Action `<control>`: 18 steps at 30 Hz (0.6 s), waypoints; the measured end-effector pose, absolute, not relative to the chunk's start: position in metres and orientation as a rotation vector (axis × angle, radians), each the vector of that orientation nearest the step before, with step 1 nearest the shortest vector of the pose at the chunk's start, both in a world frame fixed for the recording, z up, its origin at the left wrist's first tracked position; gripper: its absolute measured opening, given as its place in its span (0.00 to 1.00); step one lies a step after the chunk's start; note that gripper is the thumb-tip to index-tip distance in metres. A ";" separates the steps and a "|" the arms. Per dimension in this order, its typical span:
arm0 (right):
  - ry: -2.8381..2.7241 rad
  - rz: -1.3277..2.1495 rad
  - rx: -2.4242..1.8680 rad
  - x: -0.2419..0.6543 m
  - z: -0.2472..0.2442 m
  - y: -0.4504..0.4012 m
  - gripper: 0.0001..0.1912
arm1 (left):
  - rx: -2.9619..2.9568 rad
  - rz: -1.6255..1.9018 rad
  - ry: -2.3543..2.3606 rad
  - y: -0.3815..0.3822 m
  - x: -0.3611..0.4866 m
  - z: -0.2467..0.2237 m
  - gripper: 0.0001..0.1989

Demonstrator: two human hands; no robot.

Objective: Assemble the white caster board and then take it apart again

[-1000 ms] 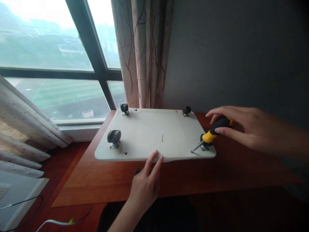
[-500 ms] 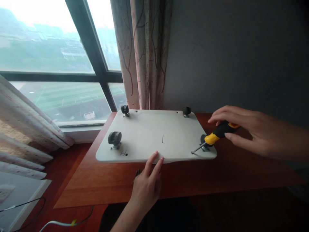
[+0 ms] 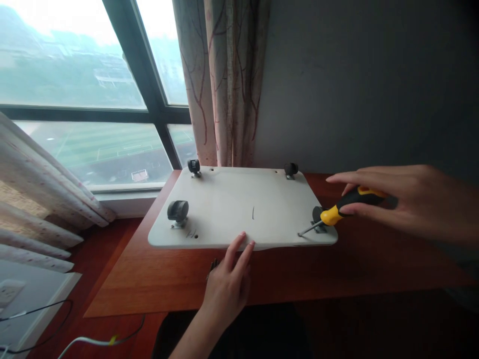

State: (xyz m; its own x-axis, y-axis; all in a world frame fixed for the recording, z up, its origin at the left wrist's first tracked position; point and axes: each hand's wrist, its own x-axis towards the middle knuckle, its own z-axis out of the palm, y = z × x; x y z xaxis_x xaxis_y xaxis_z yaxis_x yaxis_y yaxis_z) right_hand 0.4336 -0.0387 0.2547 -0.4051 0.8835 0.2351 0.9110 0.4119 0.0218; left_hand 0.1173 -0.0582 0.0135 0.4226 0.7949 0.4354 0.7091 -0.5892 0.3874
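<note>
A white board [image 3: 232, 204] lies on the wooden table with a black caster at each corner. My right hand [image 3: 389, 199] holds a yellow and black screwdriver [image 3: 331, 215] by its handle, thumb below and fingers above. The screwdriver's tip meets the board near its front right corner, beside the front right caster [image 3: 318, 215]. My left hand [image 3: 228, 281] rests two outstretched fingertips on the board's front edge; its other fingers are curled under. At the front left stands another caster [image 3: 178, 212].
Small dark metal pieces [image 3: 212, 265] lie on the table [image 3: 149, 284] just left of my left hand. Behind the board are a curtain [image 3: 232, 85] and a grey wall. Cables [image 3: 90, 341] run at the lower left.
My right hand has shifted slightly right along the handle and its fingers have straightened. The screwdriver tip stays at the same place on the board. My left hand has stayed put.
</note>
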 end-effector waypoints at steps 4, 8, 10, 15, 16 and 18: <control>-2.450 -0.418 -1.719 0.430 0.248 -0.037 0.24 | 2.512 0.860 1.329 -0.061 0.117 0.023 0.31; -2.481 -0.117 -1.693 0.432 0.252 -0.039 0.21 | 2.460 0.949 1.247 -0.062 0.111 0.032 0.26; -2.525 0.052 -1.628 0.435 0.255 -0.041 0.20 | 2.464 1.024 1.182 -0.061 0.102 0.034 0.23; -2.474 0.064 -1.697 0.441 0.256 -0.042 0.22 | 2.515 1.046 1.146 -0.055 0.065 0.033 0.18; -2.444 0.012 -1.724 0.441 0.254 -0.041 0.22 | 2.512 1.041 1.183 -0.054 0.058 0.033 0.17; -2.404 -0.098 -1.739 0.441 0.250 -0.038 0.22 | 2.543 0.946 1.272 -0.051 0.046 0.032 0.15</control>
State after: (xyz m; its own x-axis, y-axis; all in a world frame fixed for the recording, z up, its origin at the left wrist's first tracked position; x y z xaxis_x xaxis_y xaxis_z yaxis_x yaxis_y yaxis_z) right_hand 0.4411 -0.0379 0.2503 -0.3037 0.9360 0.1780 0.9474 0.3165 -0.0480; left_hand 0.0456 -0.0506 0.0321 0.4435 0.7622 0.4715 0.6708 -0.6312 0.3893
